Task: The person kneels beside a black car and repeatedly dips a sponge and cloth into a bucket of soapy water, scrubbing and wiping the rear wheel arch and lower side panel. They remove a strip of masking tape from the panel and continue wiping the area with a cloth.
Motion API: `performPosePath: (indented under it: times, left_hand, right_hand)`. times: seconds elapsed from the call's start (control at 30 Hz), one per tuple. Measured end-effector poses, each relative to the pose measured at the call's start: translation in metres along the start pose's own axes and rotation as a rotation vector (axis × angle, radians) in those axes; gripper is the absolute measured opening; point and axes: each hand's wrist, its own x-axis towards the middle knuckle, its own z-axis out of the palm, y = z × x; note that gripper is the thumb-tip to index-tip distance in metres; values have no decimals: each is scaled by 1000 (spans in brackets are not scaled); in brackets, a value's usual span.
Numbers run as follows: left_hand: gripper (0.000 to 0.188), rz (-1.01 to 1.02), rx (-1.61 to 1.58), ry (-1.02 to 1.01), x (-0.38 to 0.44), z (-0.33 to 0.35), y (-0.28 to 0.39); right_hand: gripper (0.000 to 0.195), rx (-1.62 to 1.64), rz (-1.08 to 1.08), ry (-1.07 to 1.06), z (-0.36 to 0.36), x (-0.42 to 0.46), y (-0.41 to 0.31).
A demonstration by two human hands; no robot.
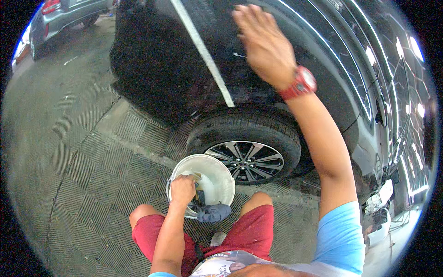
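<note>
My right hand (pixel 264 48), with a red wristwatch at the wrist, is stretched over the glossy black car panel (pixel 273 85) above the wheel. Its fingers are extended and slightly blurred. The palm faces the panel and is hidden; I see nothing held. My left hand (pixel 183 189) reaches over the near left rim of a white plastic bucket (pixel 223 176), fingers curled inside. Beside those fingers are yellowish and black items (pixel 199 194), partly covered, so a grip on them cannot be made out. A dark grey cloth (pixel 214 213) hangs over the bucket's near rim, between my knees.
A car wheel (pixel 244 162) with a black tyre and silver-and-black alloy rim stands just beyond the bucket. One pale straight strip (pixel 204 52) crosses the panel down to the wheel arch. The floor (pixel 104 194) is ridged. Another grey car (pixel 69 17) is parked at upper left.
</note>
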Motion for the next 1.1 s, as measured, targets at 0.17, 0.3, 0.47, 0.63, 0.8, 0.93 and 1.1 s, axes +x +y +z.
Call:
performPosePath:
  times: [0.17,0.3,0.47,0.63,0.8,0.93,1.1]
  left_hand:
    - [14,-1,16,-42,2,4,-2]
    - [11,12,62,-10,1,2,0]
    - [12,8,28,15,-1,4,-1]
    - [17,-4,78,-62,1,3,0]
    - [18,5,56,0,2,-1,3]
    - [19,-25,16,-40,0,-2,1]
    - [18,-13,-14,21,1,1,-2]
  right_hand:
    - [56,-34,32,108,21,5,-9]
    - [46,-39,-68,238,53,83,-29]
    - [53,-7,-87,63,17,47,-16]
    - [54,-117,-89,173,64,71,-17]
    - [56,83,-200,70,54,114,-36]
    - [60,-8,-174,-120,-7,76,-63]
    - [63,-189,-158,-124,28,115,-58]
